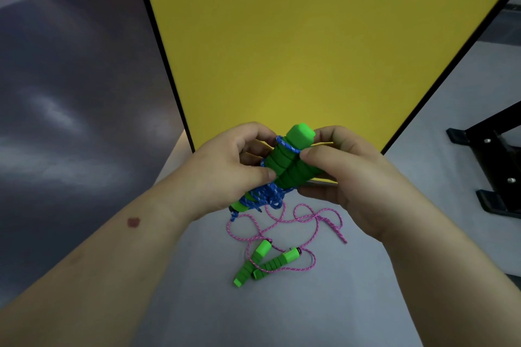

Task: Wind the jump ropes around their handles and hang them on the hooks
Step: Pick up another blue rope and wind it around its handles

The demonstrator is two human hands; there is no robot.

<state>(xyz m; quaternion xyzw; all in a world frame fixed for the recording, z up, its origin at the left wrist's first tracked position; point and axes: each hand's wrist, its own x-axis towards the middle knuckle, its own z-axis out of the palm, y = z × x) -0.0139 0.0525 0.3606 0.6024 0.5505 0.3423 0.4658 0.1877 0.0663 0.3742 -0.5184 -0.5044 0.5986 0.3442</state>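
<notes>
Both hands gripped the paired green handles [293,160] of the blue rope [266,196], left hand [234,172] and right hand [341,175] flanking them, their long axis tilting up-right above the floor-lying pink rope [284,222].

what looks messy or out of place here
The pink rope lies loose and tangled on the grey floor, looped over its two green handles, not wound. The blue rope in both hands bunches unevenly near the handles' lower end. Nothing looks damaged.
</notes>
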